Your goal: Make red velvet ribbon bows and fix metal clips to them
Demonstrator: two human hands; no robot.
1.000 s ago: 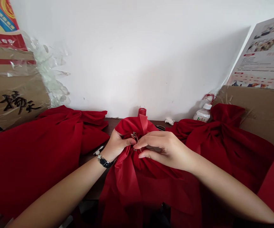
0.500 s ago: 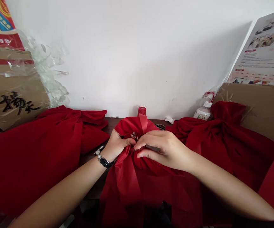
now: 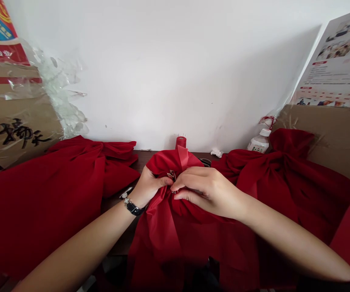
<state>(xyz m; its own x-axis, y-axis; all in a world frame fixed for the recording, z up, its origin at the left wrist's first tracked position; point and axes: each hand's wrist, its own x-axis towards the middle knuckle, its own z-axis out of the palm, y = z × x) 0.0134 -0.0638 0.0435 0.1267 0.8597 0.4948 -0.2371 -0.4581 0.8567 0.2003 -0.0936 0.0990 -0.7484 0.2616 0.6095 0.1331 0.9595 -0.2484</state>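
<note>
Red cloth (image 3: 182,209): likely soft, light; grip near centre
Left hand (image 3: 150,187): nine o'clock, pinching cloth
Right hand (image 3: 207,188): three o'clock, pinch unclear

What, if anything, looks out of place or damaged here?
Clear plastic sticks out ragged and crumpled beside the left box, as if torn, and a wadded white scrap lies near the wall, looking like litter. Nothing looks spilled.
</note>
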